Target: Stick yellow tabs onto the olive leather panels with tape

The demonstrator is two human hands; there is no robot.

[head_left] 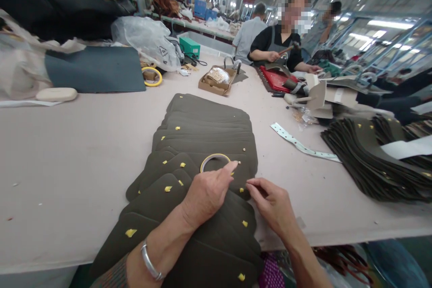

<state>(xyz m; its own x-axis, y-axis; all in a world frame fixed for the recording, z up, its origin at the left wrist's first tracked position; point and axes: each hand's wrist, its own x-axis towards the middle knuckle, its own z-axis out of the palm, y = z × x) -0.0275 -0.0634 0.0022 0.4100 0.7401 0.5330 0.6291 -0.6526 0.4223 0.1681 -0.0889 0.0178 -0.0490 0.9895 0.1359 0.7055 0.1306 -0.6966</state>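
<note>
Dark olive flat panels [209, 117] lie overlapped in a long row down the middle of the table, their near end hanging over the front edge. Small yellow tape pieces [131, 232] stick to many of them, and a few small metal studs show on the right side. My left hand [209, 193] is closed around a roll of yellow tape [216, 156], its thumb pointing toward a stud. Just right of the panels, my right hand [270, 200] pinches thumb and forefinger together beside a yellow piece; whatever is between the fingertips is too small to make out.
A thick stack of similar panels [367, 157] lies at the right, near a pale perforated strip [300, 146]. Farther back stand a small cardboard box [216, 82] and another tape roll [152, 77]. A co-worker [280, 45] holds a hammer across the table.
</note>
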